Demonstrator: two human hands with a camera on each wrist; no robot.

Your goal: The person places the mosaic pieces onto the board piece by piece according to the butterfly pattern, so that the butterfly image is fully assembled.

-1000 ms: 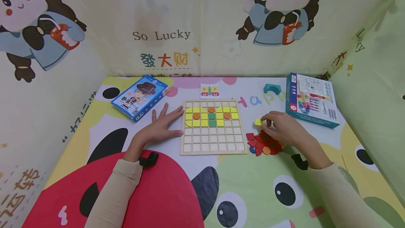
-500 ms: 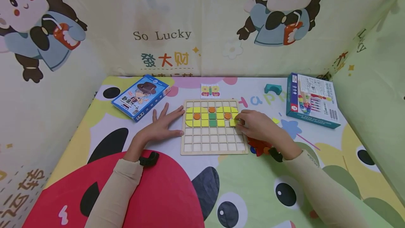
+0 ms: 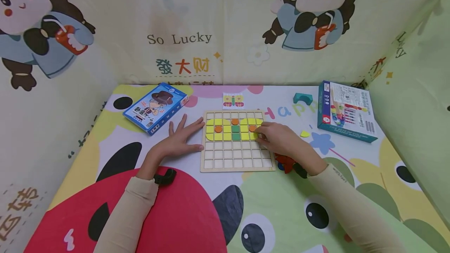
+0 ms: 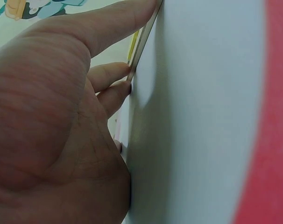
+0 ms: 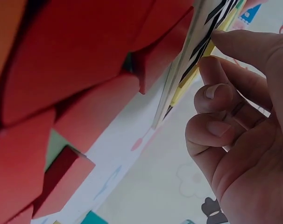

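A wooden grid board (image 3: pixel 237 164) lies mid-table. Its upper rows hold yellow tiles (image 3: pixel 218 122), two green squares (image 3: pixel 235 132) and several orange discs (image 3: pixel 218 129). My left hand (image 3: pixel 177 139) is spread beside the board, thumb and fingertips at its left edge. In the left wrist view, the left hand's thumb (image 4: pixel 118 23) meets that edge. My right hand (image 3: pixel 279 138) is over the board's right side, thumb and index finger pinching a yellow square tile (image 3: pixel 254 136) at the third row. In the right wrist view, the right hand's (image 5: pixel 239 88) other fingers are curled.
Red tiles (image 3: pixel 285 162) lie piled right of the board, partly hidden under my right arm. A loose yellow piece (image 3: pixel 304 133) sits farther right. Behind the board are a butterfly pattern card (image 3: pixel 233 101) and a teal arch block (image 3: pixel 303 98). Boxes flank them, blue (image 3: pixel 156 108) and teal (image 3: pixel 346 111).
My right hand has carried a yellow square tile leftward from beside the red pile onto the board, then shifted it slightly left into the third row. My left hand has stayed in place.
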